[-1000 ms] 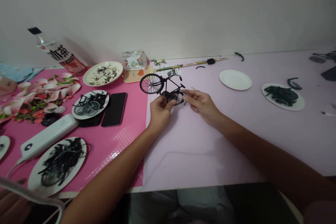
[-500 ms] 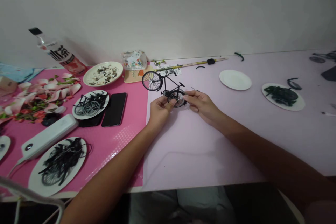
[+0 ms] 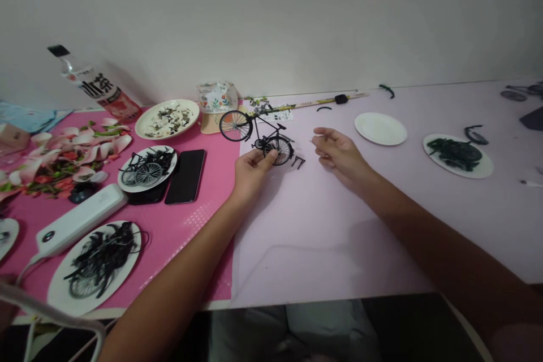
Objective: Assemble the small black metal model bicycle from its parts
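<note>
A black miniature bicycle (image 3: 271, 134) is held up over the lilac table cover, its rear wheel pinched between thumb and fingers of my left hand (image 3: 253, 172). The front wheel points left. To the right, apart from the bicycle, my right hand (image 3: 339, 155) has its fingers curled in towards the thumb. A thin dark tip shows at its fingertips; what it belongs to is hidden. Between the hands, just below the rear wheel, lies a small black two-legged part (image 3: 298, 162).
A bare white plate (image 3: 380, 129) and a plate of dark parts (image 3: 483, 167) stand right. Left are two plates with black bicycle parts (image 3: 147, 174), a phone (image 3: 185, 177), a white power bank (image 3: 80, 220), petals (image 3: 93, 147), a bowl (image 3: 142, 130) and a bottle (image 3: 99, 87).
My right hand has let go of the bicycle's rear end and moved right. The bicycle has shifted slightly left and up in my left hand. The small two-legged part now shows.
</note>
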Demonstrator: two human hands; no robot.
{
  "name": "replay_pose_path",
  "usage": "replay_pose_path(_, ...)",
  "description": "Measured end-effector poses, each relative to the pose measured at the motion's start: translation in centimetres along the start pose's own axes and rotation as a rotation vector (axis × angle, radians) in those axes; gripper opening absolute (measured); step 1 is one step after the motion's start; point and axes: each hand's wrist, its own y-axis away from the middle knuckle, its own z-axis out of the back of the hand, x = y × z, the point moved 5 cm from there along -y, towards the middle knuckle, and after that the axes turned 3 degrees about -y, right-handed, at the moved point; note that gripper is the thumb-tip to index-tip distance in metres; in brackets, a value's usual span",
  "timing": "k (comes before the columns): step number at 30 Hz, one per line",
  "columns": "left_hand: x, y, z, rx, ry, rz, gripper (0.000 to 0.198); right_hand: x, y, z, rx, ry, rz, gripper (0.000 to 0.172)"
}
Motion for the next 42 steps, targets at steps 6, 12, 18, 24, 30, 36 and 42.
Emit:
replay_pose_path(6,0.0,-1.0,1.1,-0.080,0.007,-0.030,0.065,1.6,-2.0,3.0,-0.082,0.124,0.120,0.056)
replay_pose_path(12,0.3,-0.7,0.7,-0.062,-0.038,-0.030,0.064,2.3,-2.4,4.2,-0.127,0.091,0.144,0.060)
replay_pose_path(18,0.4,-0.6,0.6,-0.064,-0.026,-0.013,0.061,2.0,-2.2,4.0,-0.096,0.306,0.145,0.052)
replay_pose_path(24,0.7,-0.7,0.4,-0.042,0.045,0.029,0.061,2.3,-1.5,2.4,0.116,0.938,0.458,0.018)
replay_pose_path(30,1.2,-0.6,0.3,-0.034,0.069,0.041,0.061,1.9,-2.0,3.4,0.345,1.178,0.324,0.013)
replay_pose_path(36,1.5,-0.6,0.1,-0.029,0.099,0.049,0.061,1.5,-2.6,4.5,0.356,1.211,0.259,0.013)
replay_pose_path(42,1.5,-0.5,0.0,-0.044,0.053,0.029,0.061,0.4,-0.6,0.8,0.364,1.230,0.535,0.032)
